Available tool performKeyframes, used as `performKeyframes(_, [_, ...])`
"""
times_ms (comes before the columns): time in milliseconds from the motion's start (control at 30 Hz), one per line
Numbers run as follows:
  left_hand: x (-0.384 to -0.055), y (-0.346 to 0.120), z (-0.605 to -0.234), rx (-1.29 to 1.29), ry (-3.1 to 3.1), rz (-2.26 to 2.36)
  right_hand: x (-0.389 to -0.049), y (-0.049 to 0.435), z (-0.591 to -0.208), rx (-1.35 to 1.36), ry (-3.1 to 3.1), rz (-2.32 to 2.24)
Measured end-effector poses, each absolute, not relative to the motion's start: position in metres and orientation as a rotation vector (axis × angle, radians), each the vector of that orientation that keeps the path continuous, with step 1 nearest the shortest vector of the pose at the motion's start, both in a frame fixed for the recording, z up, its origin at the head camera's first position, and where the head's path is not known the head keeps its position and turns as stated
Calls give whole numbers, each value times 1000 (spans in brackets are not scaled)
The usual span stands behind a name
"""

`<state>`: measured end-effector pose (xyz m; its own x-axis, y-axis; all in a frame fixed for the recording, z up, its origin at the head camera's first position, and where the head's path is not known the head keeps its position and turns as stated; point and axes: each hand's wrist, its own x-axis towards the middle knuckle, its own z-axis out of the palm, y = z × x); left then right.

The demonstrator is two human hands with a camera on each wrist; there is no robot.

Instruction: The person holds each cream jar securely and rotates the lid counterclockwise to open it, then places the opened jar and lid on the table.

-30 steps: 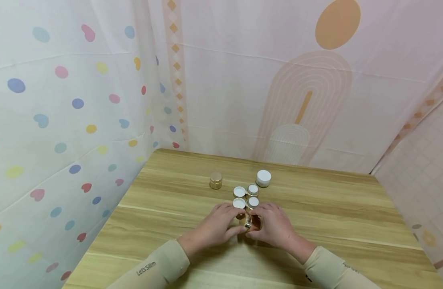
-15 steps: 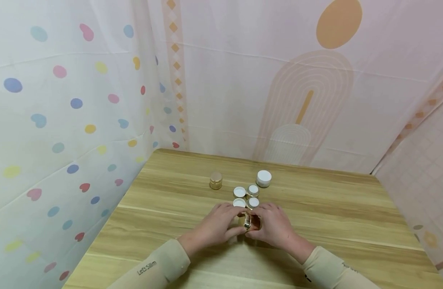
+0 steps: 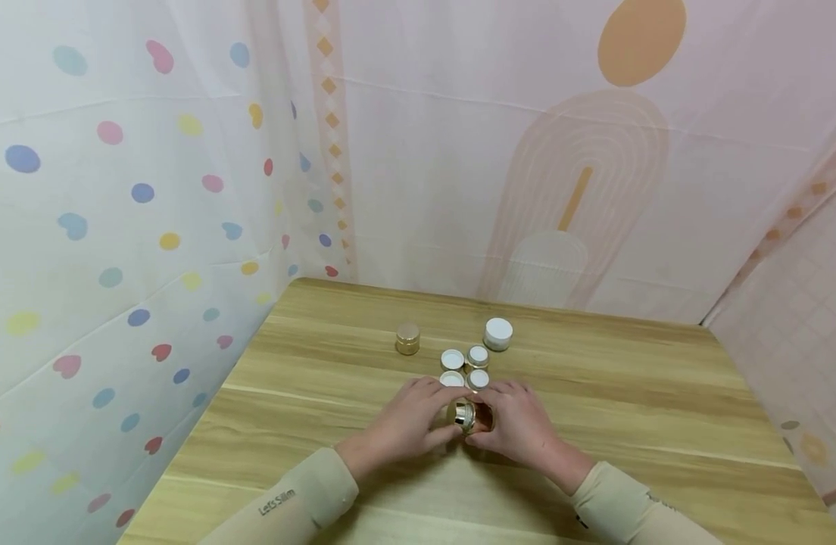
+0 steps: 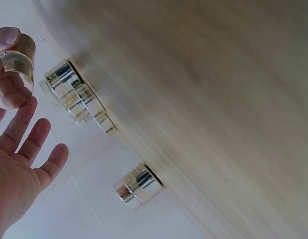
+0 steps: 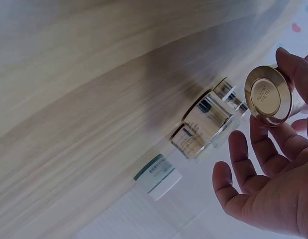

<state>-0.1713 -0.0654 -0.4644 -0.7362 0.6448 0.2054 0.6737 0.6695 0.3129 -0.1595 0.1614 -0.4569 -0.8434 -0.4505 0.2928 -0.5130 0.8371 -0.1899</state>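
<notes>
Over the front middle of the table, both hands hold a shiny gold cosmetic jar [image 3: 482,418] on its side. My right hand [image 3: 523,424] grips its body from the right, with the base facing the right wrist camera [image 5: 267,95]. At the other end, the thumb and a finger of my left hand [image 3: 407,424] pinch the gold lid [image 3: 460,415]; its remaining fingers are spread in the left wrist view. Just beyond the hands stand two gold jars with white tops [image 3: 478,356] and, left of these, two upturned lids with white insides [image 3: 452,359].
A gold jar with its lid on [image 3: 407,339] stands farther back on the left. At the back right is a white-lidded jar [image 3: 497,334]. The wooden table [image 3: 595,378] meets patterned cloth hangings [image 3: 418,189] behind and at the sides.
My left fingers have shifted slightly around the lid, and more of the lid shows between them. The right hand keeps its grip on the jar. The standing jars stay put.
</notes>
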Motion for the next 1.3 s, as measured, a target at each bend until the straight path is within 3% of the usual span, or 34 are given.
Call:
performKeyframes(633, [-176, -71, -466, -879, -2823, -587, -159, 170, -460, 604, -2807, 594])
performKeyframes(1300, [-189, -38, -473, -676, -3014, -453, -164, 158, -469, 419, -2916, 636])
